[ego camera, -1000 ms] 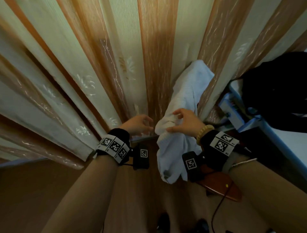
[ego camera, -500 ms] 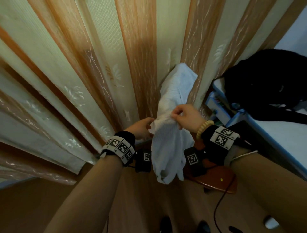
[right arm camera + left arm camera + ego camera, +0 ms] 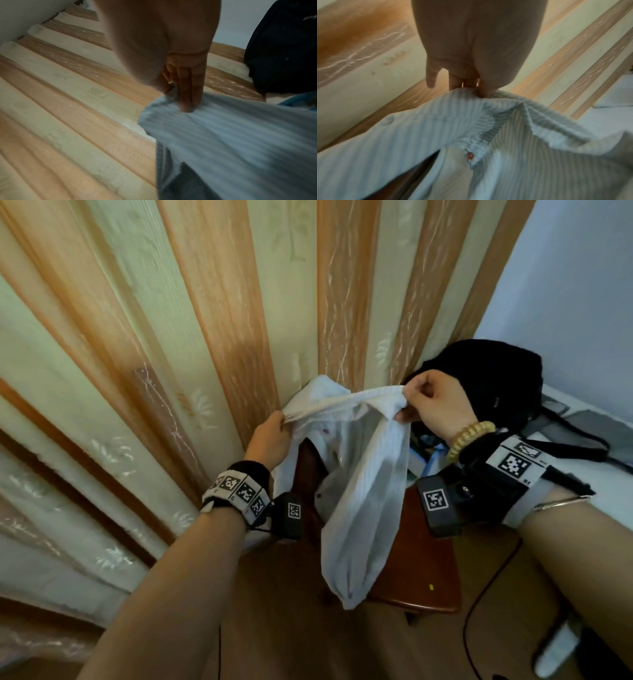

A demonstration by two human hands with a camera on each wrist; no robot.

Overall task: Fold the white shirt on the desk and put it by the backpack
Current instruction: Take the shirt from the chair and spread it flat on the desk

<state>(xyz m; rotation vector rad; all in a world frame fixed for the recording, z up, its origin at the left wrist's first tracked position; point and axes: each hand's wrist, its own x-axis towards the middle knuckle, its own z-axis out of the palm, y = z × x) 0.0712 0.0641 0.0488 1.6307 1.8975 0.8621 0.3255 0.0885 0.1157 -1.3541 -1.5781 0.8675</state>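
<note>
- Here, striped curtains (image 3: 212,344) in cream and orange hang behind everything, filling most of the head view.
- The black backpack (image 3: 496,385) sits at the far end of the desk (image 3: 589,474), against the pale wall, just behind the right hand.
- A wooden chair (image 3: 421,570) stands beside the desk's near edge, directly beneath the hanging cloth.
- The white shirt (image 3: 363,484) is off the desk, held up in the air between both hands; its upper edge is pulled taut from one hand to the other, and the rest hangs down over the chair seat.
- The right hand (image 3: 435,402) grasps the shirt's upper edge, fingers curled round bunched cloth, in front of the backpack.
- The left hand (image 3: 270,440) pinches the other end of that edge, near the collar, thumb pressed onto the fabric.
- A beaded bracelet (image 3: 469,436) circles the right wrist.
</note>
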